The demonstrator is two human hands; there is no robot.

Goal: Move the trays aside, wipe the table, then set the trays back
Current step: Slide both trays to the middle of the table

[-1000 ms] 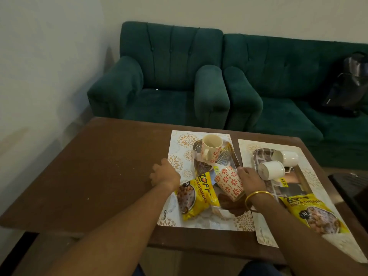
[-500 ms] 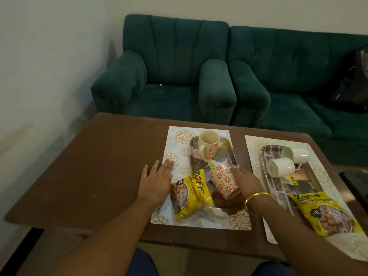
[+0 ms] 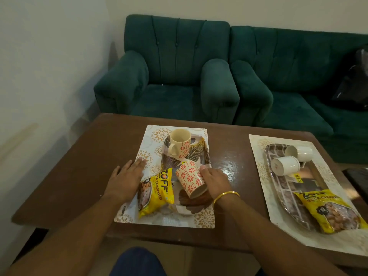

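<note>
Both forearms are bare. A thin gold bangle (image 3: 226, 197) sits on the wrist of the right hand (image 3: 216, 181), right of centre. At the bottom centre shows a knee in dark blue trousers (image 3: 139, 261).

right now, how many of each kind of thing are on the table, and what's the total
placemats: 2
trays: 2
patterned mugs: 2
white cups: 2
yellow snack packets: 2
total: 10
</note>
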